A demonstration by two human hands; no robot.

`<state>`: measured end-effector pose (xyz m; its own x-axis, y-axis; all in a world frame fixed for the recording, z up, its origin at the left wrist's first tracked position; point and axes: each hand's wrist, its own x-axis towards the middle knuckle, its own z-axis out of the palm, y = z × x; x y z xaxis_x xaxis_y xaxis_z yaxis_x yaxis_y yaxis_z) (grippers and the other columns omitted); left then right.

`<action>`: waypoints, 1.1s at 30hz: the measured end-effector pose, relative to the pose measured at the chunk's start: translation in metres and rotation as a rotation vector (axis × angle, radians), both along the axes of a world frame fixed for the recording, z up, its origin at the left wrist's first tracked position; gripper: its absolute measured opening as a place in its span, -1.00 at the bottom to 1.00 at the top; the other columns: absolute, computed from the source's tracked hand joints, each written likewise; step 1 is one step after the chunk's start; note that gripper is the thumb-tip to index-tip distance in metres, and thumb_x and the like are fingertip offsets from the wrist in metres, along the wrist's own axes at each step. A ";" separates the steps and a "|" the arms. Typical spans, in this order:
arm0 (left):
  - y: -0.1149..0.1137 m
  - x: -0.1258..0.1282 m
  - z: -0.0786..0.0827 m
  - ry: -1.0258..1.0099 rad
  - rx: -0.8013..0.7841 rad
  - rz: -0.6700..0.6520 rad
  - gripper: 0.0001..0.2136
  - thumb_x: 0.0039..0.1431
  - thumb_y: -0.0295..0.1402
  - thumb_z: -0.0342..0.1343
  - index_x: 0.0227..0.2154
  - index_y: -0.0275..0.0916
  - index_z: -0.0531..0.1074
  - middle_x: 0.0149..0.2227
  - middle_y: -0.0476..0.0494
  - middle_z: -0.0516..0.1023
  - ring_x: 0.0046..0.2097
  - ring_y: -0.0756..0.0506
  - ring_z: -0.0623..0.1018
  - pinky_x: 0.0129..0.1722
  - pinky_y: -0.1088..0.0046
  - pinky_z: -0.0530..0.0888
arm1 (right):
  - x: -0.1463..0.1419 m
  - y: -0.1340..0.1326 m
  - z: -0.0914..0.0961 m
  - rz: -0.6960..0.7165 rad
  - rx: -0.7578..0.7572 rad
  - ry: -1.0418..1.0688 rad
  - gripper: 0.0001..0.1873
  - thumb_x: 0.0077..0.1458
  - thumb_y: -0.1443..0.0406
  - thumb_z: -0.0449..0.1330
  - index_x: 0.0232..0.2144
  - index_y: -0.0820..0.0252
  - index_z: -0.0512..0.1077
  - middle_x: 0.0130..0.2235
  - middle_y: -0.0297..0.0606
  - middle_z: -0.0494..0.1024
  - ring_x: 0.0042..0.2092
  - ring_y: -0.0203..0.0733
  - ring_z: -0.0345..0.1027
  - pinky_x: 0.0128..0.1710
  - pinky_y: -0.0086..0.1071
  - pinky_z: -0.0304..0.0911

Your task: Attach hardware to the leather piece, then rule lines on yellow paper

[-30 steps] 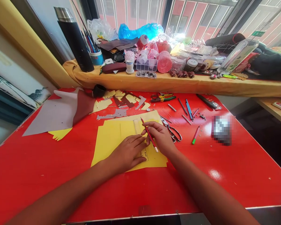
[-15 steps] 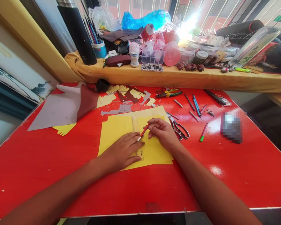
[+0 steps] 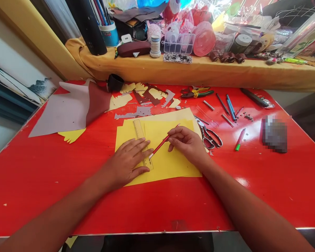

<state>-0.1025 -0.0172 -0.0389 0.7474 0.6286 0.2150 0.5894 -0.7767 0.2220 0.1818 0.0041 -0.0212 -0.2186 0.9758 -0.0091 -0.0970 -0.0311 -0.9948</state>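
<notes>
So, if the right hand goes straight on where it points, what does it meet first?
For the right hand, probably the left hand's fingers, resting on the clear plastic ruler on the yellow paper sheet; depth is unclear.

Both forearms reach in from the lower corners, the left forearm [image 3: 55, 213] and right forearm [image 3: 246, 206] angling toward each other. The left hand [image 3: 124, 162] lies palm down, its fingers [image 3: 138, 142] spread and nearly flat. Just beside it, the right hand [image 3: 187, 143] rests on its outer edge, wrist angled, its fingers [image 3: 174, 133] curled inward in a pinching grip.
</notes>
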 end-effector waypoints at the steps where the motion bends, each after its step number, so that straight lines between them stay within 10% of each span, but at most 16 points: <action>1: 0.000 0.000 0.000 0.002 0.008 -0.001 -0.48 0.54 0.02 -0.09 0.33 -0.16 0.39 0.46 -0.23 0.31 0.48 -0.28 0.26 0.43 -0.01 0.25 | 0.001 0.000 0.001 -0.017 -0.008 0.006 -0.65 0.14 0.09 0.47 -0.17 0.14 0.52 -0.28 -0.32 0.66 -0.42 -0.23 0.58 -0.30 -0.29 0.44; 14: 0.001 0.002 0.003 -0.053 0.048 -0.001 -0.38 0.49 0.04 0.01 0.44 -0.19 0.23 0.45 -0.33 0.31 0.46 -0.36 0.27 0.37 -0.03 0.31 | 0.011 -0.003 0.010 -0.077 -0.157 0.206 -0.63 0.02 0.13 0.54 -0.18 0.12 0.56 -0.41 -0.41 0.60 -0.45 -0.30 0.52 -0.41 -0.40 0.27; 19: -0.007 0.008 0.025 -0.357 0.088 0.071 -0.37 0.44 -0.22 0.21 0.46 -0.14 0.14 0.01 -0.25 0.61 0.05 -0.23 0.56 0.10 0.15 0.51 | 0.001 -0.011 0.013 0.033 -0.074 0.096 -0.69 0.13 0.13 0.48 -0.17 0.14 0.55 -0.33 -0.34 0.63 -0.42 -0.25 0.57 -0.37 -0.36 0.35; 33: -0.033 0.019 0.038 -0.431 0.202 -0.297 -0.66 0.38 -0.60 0.16 0.16 -0.32 0.48 -0.16 -0.19 0.68 -0.07 -0.14 0.63 -0.07 0.29 0.57 | -0.026 -0.042 0.018 0.235 0.222 -0.366 -0.76 0.29 0.31 0.25 -0.01 0.07 0.57 -0.25 -0.29 0.70 -0.30 -0.22 0.58 -0.27 -0.36 0.44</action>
<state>-0.0835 -0.0500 -0.0007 0.7039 0.3193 0.6345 0.2278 -0.9476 0.2241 0.1556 -0.0376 -0.0033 -0.4542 0.8877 0.0763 0.2450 0.2067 -0.9472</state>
